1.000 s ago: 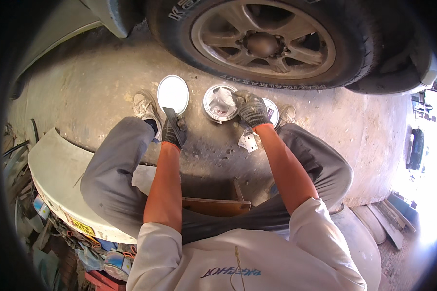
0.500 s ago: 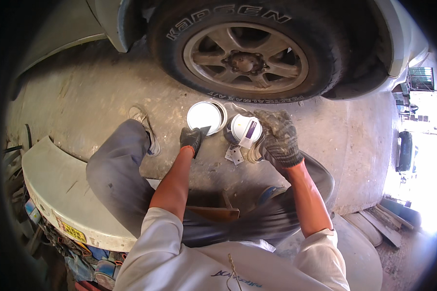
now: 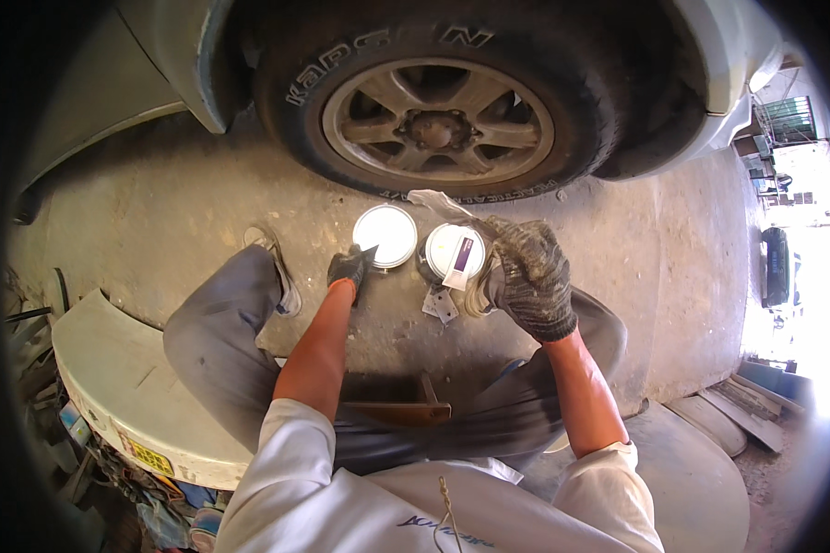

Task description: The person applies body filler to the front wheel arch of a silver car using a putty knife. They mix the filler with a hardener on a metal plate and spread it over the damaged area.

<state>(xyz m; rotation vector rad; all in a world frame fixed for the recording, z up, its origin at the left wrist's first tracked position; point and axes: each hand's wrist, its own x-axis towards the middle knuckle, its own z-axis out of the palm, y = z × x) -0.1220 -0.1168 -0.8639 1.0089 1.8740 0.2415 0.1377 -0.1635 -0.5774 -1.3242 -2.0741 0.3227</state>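
Note:
My left hand (image 3: 347, 267), in a dark glove with an orange cuff, is closed on a dark flat scraper (image 3: 367, 255). The scraper's end lies against the near edge of a round tin (image 3: 385, 232) with a white top. To its right stands a second tin (image 3: 441, 241), also white on top, with a white tube (image 3: 456, 276) bearing a dark label lying across it. My right hand (image 3: 532, 276), in a worn grey knitted glove, is closed beside this tin. A thin pale piece (image 3: 435, 200) reaches left from its fingers; its kind is unclear.
Close ahead stand a vehicle's wheel (image 3: 438, 129) and pale body panels. Small pale cards (image 3: 440, 305) and a pale roll (image 3: 476, 300) lie by the right tin. A curved pale panel (image 3: 148, 396) is at left, and flat boards (image 3: 742, 419) lie at right.
My view has shifted slightly. My left hand and scraper have drawn a little left on the left tin, whose side rim shows less. The pale piece at my right hand reaches farther out.

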